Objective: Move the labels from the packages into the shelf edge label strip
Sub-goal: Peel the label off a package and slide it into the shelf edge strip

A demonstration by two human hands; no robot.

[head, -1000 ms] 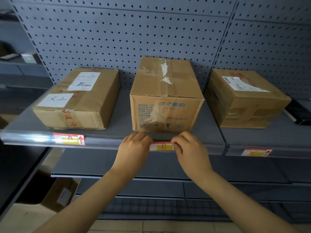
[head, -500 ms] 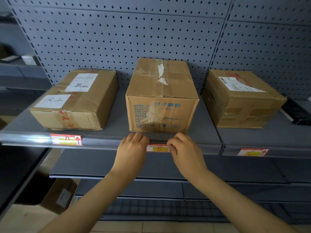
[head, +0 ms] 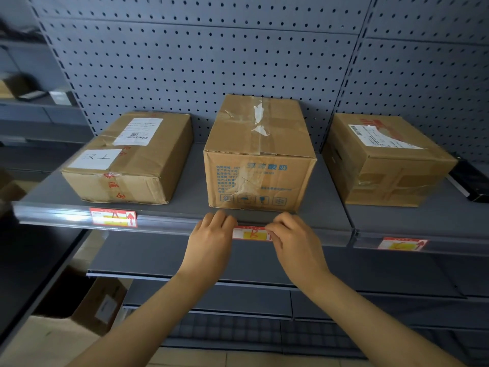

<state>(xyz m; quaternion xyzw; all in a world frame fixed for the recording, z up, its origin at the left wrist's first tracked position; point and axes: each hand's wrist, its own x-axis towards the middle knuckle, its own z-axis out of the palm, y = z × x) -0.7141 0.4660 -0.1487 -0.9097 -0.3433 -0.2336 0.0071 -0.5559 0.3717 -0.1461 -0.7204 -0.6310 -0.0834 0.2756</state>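
A red and yellow label marked B (head: pixel 250 233) sits in the clear label strip (head: pixel 169 219) on the shelf's front edge, below the middle cardboard box (head: pixel 260 157). My left hand (head: pixel 211 235) holds the label's left end with curled fingers over the strip. My right hand (head: pixel 295 241) pinches the label's right end. A label marked A (head: pixel 113 217) sits in the strip under the left box (head: pixel 129 157). A third label (head: pixel 403 244) is in the strip under the right box (head: pixel 383 160).
The grey shelf (head: pixel 193 181) backs onto a pegboard wall (head: pixel 211 62). A black object (head: pixel 473 181) lies at the far right of the shelf. Lower shelves (head: pixel 238 263) jut out beneath my arms. A cardboard box (head: pixel 103 303) stands on the floor at lower left.
Both hands stay at the ends of the B label on the strip. The view has shifted slightly; the hands and label show no clear movement.
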